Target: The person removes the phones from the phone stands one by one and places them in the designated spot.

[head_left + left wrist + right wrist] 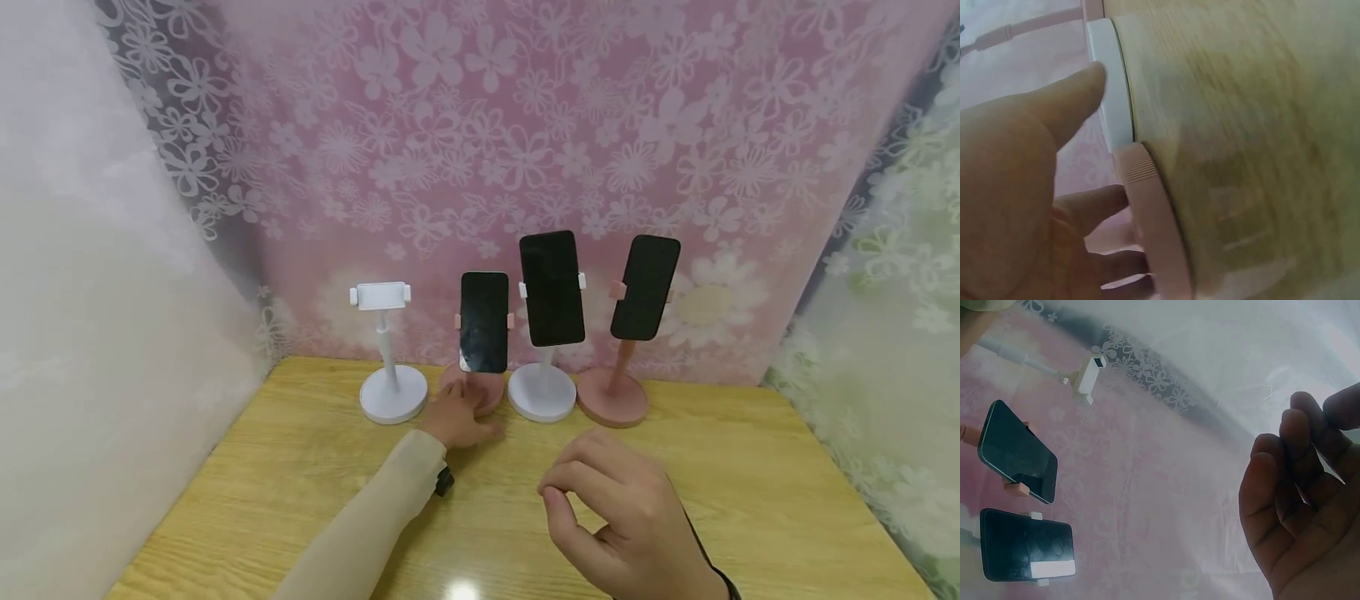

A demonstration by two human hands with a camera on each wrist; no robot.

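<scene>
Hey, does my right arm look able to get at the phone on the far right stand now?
Likely yes: the right grip looks empty, and nothing seems to block its way over the bare tabletop to that phone.

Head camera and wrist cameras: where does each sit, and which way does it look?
Head: on the head, looking forward and down at the table; left hand, right hand and sleeve show.
Left wrist: on that wrist, facing a pink base; left hand shows.
Right wrist: on that wrist, facing phones and backdrop; right hand and some sleeve show.
Head and right wrist share the empty white stand.
</scene>
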